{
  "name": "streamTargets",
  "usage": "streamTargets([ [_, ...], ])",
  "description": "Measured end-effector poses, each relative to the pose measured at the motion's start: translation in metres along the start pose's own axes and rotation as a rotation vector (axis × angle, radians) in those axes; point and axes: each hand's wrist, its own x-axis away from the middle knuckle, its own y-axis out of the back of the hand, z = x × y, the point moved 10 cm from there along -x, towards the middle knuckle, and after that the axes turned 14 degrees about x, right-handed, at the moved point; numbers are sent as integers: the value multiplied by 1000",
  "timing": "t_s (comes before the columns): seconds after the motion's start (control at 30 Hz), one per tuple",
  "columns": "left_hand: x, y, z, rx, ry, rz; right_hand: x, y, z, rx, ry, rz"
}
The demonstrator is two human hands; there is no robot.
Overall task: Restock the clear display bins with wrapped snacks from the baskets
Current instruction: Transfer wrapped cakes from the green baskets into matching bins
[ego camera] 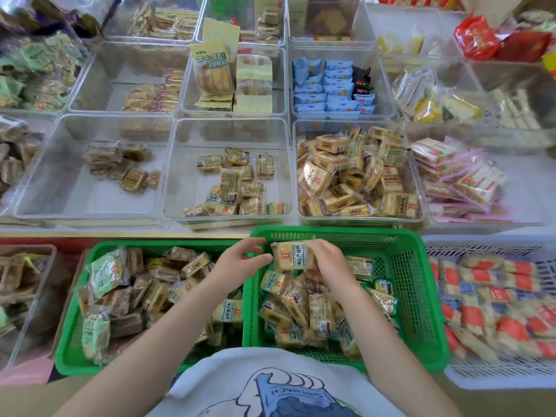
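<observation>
Baskets, two green (415, 296), right hand (326, 260) holding one snack (291, 255)

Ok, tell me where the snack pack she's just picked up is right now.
In the head view, the snack pack is held in the right hand above the right green basket, just in front of the clear bins; the open left hand reaches toward it.

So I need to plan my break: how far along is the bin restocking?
Partway. The front right bin already looks heaped with yellow packs. The right hand holds one pack above the right green basket; the left hand reaches toward it. The middle bin and left bin remain sparse, and both baskets still hold plenty.
</observation>
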Motion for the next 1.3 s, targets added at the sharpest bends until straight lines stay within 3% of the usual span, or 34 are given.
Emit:
streamTargets([
  [0.1,1,-12,4,226,36,73,7,-11,14,-75,25,76],
  [0.2,-1,-7,11,349,87,47,11,-16,26,-43,47,82],
  [0.33,-9,17,9,426,104,-85,7,-17,25,-76,16,52],
  [0.53,-31,62,-46,640,-82,-328,-1,-11,12,10,-1,5],
  [0.67,-54,86,-59,438,-135,-474,-1,-13,11,75,1,-9],
  [0.8,-51,88,-66,129,-167,-461,-6,-16,8,220,20,-28],
  [0.93,-26,75,-52,17,-212,-373,-14,-36,7,531,107,20],
  [1.03,-15,51,-15,-62,-136,-237,-18,-73,-8,902,160,124],
  [1.13,-8,35,21,-92,-37,-163,-16,-97,-21,1202,187,81],
  [1.3,-4,32,37,-101,8,-155,-18,-80,-15,1092,124,-14],
])
